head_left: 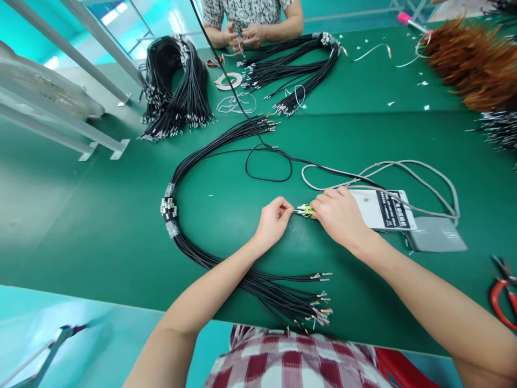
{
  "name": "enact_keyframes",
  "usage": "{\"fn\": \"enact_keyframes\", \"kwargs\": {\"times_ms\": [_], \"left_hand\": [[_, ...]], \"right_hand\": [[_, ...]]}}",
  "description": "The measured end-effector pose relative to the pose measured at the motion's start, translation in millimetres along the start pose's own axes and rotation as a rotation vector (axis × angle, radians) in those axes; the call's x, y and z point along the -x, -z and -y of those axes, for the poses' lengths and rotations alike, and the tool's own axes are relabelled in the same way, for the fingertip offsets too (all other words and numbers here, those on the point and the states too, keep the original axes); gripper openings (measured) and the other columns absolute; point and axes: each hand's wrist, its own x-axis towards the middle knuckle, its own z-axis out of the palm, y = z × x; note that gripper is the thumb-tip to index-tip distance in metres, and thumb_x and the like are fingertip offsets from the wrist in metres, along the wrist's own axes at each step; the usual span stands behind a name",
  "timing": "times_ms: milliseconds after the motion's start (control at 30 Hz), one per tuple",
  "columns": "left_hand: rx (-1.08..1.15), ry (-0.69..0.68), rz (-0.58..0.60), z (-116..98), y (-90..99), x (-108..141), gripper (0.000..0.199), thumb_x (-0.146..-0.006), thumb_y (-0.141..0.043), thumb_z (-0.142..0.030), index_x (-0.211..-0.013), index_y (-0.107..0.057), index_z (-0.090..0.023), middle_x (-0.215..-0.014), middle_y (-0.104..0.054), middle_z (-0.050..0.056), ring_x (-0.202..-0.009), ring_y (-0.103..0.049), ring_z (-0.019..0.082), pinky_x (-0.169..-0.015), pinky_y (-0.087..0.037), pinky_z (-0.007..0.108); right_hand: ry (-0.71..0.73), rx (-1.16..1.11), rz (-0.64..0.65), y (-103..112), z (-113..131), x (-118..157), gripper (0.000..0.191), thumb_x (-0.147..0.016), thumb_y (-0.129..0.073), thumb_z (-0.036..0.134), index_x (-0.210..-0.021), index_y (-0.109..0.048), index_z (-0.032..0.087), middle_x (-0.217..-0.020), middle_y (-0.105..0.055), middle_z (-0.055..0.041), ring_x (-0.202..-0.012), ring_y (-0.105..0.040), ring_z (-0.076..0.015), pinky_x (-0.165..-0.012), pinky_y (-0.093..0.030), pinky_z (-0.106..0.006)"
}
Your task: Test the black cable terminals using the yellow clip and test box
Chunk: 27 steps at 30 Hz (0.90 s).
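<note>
In the head view, the left hand [275, 222] is above the green surface [226, 215], its fingers pinched together on a thin wire [295, 210]. The right hand [338, 215] faces it, its fingers closed around a small yellow-green tool [309, 210] with a white tip; the wire reaches from the left fingers to this tool, so both lie between the hands, near the middle of the surface. Whether the tool's tip grips the wire is too small to tell. A bundle of black cables [189, 249] curves around on the left, with loose coloured ends near the person's checked shirt [278, 358]. Just beyond the right hand are a white box [368, 207] and a grey pedal [438, 235], with a grey cord [456, 202] looped around them. Red-handled pliers [493, 296] lie at the right edge. Across the surface, another person [254, 11] handles something beside more black cables [291, 70], red scissors [214, 62] and a roll of tape [221, 82].
</note>
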Motion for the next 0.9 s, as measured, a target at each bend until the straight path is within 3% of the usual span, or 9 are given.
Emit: {"fn": "enact_keyframes", "kwargs": {"times_ms": [900], "left_hand": [[-0.085, -0.027, -0.021, 5.0, -11.4, -4.1, 0.012, -0.086, -0.057, -0.019, -0.074, -0.054, -0.018, -0.062, -0.054, -0.004, -0.051, -0.044, 0.009, -0.052, -0.03, 0.023]], "right_hand": [[-0.022, -0.02, -0.017, -1.7, 0.1, 1.3, 0.009, -0.088, -0.063, 0.015, -0.081, -0.068, 0.016, -0.085, -0.073, -0.008, -0.093, -0.058, -0.0258, -0.079, -0.024, -0.04]]}}
